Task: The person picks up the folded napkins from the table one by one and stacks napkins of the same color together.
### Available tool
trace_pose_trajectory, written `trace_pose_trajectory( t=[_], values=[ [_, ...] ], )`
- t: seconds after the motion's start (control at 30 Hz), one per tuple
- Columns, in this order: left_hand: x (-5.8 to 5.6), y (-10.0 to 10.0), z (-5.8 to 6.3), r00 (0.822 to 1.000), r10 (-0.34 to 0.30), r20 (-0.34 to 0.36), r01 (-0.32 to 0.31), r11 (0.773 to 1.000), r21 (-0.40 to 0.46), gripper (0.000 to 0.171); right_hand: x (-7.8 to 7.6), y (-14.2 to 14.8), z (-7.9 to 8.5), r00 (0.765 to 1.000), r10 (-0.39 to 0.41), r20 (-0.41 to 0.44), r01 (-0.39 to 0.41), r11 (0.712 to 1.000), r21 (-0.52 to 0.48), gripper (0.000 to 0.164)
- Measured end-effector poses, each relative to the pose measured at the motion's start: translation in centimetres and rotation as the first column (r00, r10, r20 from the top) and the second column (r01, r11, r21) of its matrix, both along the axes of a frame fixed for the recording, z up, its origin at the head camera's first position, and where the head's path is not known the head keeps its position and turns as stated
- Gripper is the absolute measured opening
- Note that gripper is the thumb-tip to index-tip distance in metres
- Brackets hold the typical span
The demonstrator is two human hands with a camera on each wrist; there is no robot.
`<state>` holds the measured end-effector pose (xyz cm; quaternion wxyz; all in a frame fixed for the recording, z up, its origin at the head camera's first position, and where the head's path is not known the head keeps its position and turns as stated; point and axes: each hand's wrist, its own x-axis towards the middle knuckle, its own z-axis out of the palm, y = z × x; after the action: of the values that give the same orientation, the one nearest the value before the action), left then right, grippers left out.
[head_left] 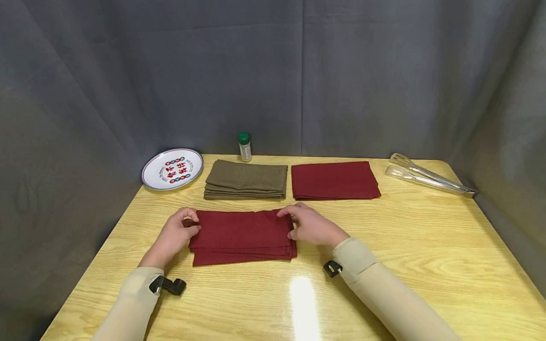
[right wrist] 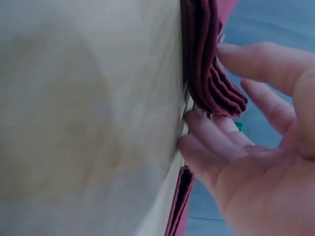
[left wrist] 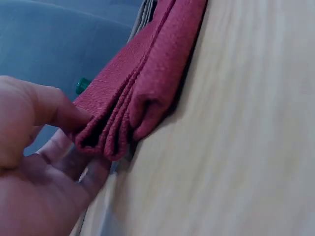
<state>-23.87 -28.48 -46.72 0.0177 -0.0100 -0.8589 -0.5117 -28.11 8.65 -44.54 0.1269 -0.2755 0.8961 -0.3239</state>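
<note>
A dark red folded cloth [head_left: 241, 229] lies in front of the person, its layers slightly offset along the near edge. At its left end, the left hand [head_left: 177, 232] pinches the folds; in the left wrist view the thumb and fingers [left wrist: 96, 177] come round the looped layers [left wrist: 110, 132]. The right hand [head_left: 311, 225] is at the other end, fingertips touching the top and right edge. In the right wrist view its fingers [right wrist: 211, 137] are loosely spread about the stacked layers [right wrist: 216, 83], without closing on them.
Behind lie a brown folded cloth [head_left: 247, 177] and a second dark red folded cloth [head_left: 334, 181]. A white plate with red characters [head_left: 170, 163] is at back left, near a green-capped shaker [head_left: 245, 148]. Metal tongs [head_left: 426, 177] lie at back right. Grey curtains [head_left: 256, 71] surround the wooden table [head_left: 239, 308].
</note>
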Motion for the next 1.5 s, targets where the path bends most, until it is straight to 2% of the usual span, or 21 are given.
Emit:
trace_pose_trajectory(
  t=[0.1, 0.2, 0.33, 0.57, 0.7, 0.8, 1.03, 1.27, 1.4, 1.5],
  values=[
    [0.5, 0.0, 0.0, 0.999, 0.014, -0.029, -0.014, 1.0, 0.0, 0.013, 0.5, 0.6, -0.1, 0.997, 0.003, 0.073, 0.004, 0.996, -0.087, 0.047],
    [0.9, -0.1, 0.1, 1.0, 0.023, 0.001, -0.023, 1.0, 0.01, 0.017, 0.8, 0.7, -0.1, 0.994, -0.012, 0.109, 0.027, 0.99, -0.142, 0.039],
    [1.0, -0.2, 0.2, 0.996, 0.031, 0.08, -0.032, 0.999, 0.021, 0.02, 1.1, 0.6, -0.1, 0.989, -0.049, 0.138, 0.072, 0.983, -0.166, 0.034],
    [1.2, -0.4, 0.2, 0.99, 0.022, 0.143, -0.03, 0.998, 0.053, 0.024, 1.0, 0.3, -0.8, 0.973, -0.103, 0.205, 0.143, 0.972, -0.189, 0.021],
    [1.5, -0.5, 0.1, 0.984, 0.018, 0.175, -0.038, 0.993, 0.115, 0.031, 1.0, 0.3, -0.9, 0.961, -0.121, 0.247, 0.178, 0.959, -0.222, 0.022],
    [1.6, -0.5, 0.1, 0.983, 0.007, 0.183, -0.035, 0.988, 0.149, 0.035, 1.1, 0.3, -0.9, 0.959, -0.135, 0.249, 0.193, 0.954, -0.229, 0.024],
    [1.8, -0.7, 0.2, 0.978, -0.032, 0.205, -0.001, 0.987, 0.158, 0.042, 1.6, 0.1, -0.6, 0.966, -0.145, 0.213, 0.2, 0.943, -0.266, 0.029],
    [2.1, -0.7, 0.7, 0.974, -0.117, 0.194, 0.061, 0.96, 0.272, 0.048, 2.1, 0.0, -0.4, 0.96, -0.103, 0.261, 0.187, 0.928, -0.321, 0.037],
    [2.3, -0.6, 0.7, 0.971, -0.138, 0.194, 0.093, 0.97, 0.225, 0.056, 2.3, 0.1, -0.5, 0.957, -0.1, 0.271, 0.188, 0.927, -0.323, 0.041],
    [2.4, -0.4, 0.6, 0.965, -0.18, 0.191, 0.144, 0.971, 0.191, 0.064, 2.4, 0.1, -0.6, 0.956, -0.108, 0.272, 0.198, 0.923, -0.329, 0.042]
  ],
)
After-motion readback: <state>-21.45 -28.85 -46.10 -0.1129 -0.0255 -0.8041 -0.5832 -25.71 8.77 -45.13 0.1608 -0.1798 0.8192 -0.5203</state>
